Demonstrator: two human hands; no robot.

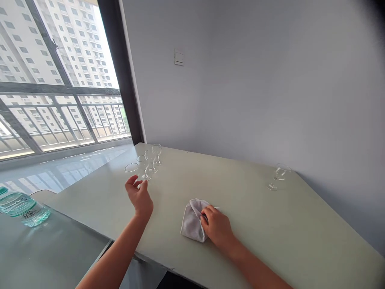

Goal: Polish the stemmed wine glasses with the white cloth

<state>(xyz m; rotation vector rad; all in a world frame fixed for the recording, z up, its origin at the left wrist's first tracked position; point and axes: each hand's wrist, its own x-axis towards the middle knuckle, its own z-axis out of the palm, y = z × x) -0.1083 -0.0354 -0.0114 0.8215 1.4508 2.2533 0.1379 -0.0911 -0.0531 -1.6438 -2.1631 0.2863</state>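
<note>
Pale table (240,186), grey wall (255,80), window (67,88) (high-rise (80,38) outside), right hand (218,224) gripping cloth (191,224).

Bottle (24,206) cropped at left; right hand (218,225) partly hides cloth (192,222).

The cloth (192,224) is coloured pale lilac-grey and edged in a paler tone; the stemmed glasses (157,149) are seen as colourless. The tabletop (255,224) is toned pale grey-green, the bottle (27,208) tinted aqua, the wall (255,80) shaded plain lavender-grey.
</note>
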